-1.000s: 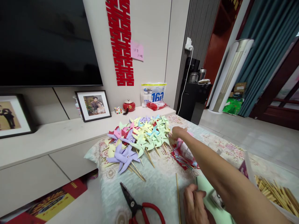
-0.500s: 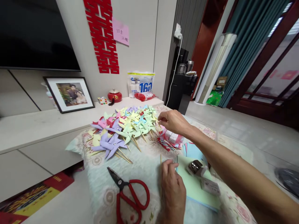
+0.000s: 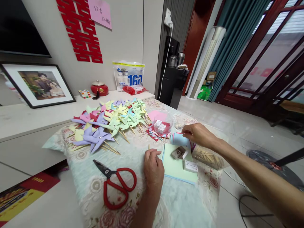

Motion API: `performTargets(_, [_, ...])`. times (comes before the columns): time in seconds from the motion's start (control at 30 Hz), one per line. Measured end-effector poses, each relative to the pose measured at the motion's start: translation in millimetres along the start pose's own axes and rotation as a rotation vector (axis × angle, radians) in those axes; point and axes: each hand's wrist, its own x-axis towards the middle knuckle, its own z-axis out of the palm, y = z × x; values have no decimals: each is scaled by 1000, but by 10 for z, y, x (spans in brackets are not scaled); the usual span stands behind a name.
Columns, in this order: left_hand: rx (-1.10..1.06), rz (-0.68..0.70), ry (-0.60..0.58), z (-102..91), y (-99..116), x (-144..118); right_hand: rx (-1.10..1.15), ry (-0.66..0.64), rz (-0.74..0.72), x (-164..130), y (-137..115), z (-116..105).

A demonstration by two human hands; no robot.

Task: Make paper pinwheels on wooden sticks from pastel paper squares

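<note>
My left hand (image 3: 154, 167) rests on the flowered tablecloth with its fingers curled over a thin wooden stick (image 3: 149, 147), of which only the tip shows. To its right lies a stack of pale green paper (image 3: 177, 174) bearing a small open box with dark metal contents (image 3: 179, 152) and a white box (image 3: 190, 166). My right hand (image 3: 199, 134) hovers above rolled blue paper (image 3: 180, 138), thumb and fingers pinched together; whatever they hold is too small to make out. Below its wrist is a clear bag of wooden sticks (image 3: 207, 157). Red-handled scissors (image 3: 116, 180) lie spread left of my left hand.
Finished paper pinwheels (image 3: 116, 118) on sticks are heaped at the back left. Beyond the blue paper are a plastic packet with white labels (image 3: 161, 126) and red paper strips (image 3: 155, 134). A white cabinet (image 3: 42, 118) borders the table; a round stool (image 3: 273, 166) stands right.
My right hand has moved from beside the pinwheel sticks, right and nearer, to above the blue paper. My left hand stays by the green paper. The view has turned right.
</note>
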Motion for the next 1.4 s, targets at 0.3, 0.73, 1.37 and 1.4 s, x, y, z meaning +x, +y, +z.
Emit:
performTargets(0.3, [18, 35, -12, 15, -30, 4, -82, -278, 64, 558, 152, 308])
performTargets(0.73, [-1, 28, -42, 36, -13, -9, -89, -485, 173, 895, 354, 547])
performTargets(1.37, [5, 46, -58, 66, -41, -15, -123, -558, 124, 1025, 577, 627])
performTargets(1.4, [7, 48, -58, 68, -44, -14, -136, -556, 114, 1022, 576, 625])
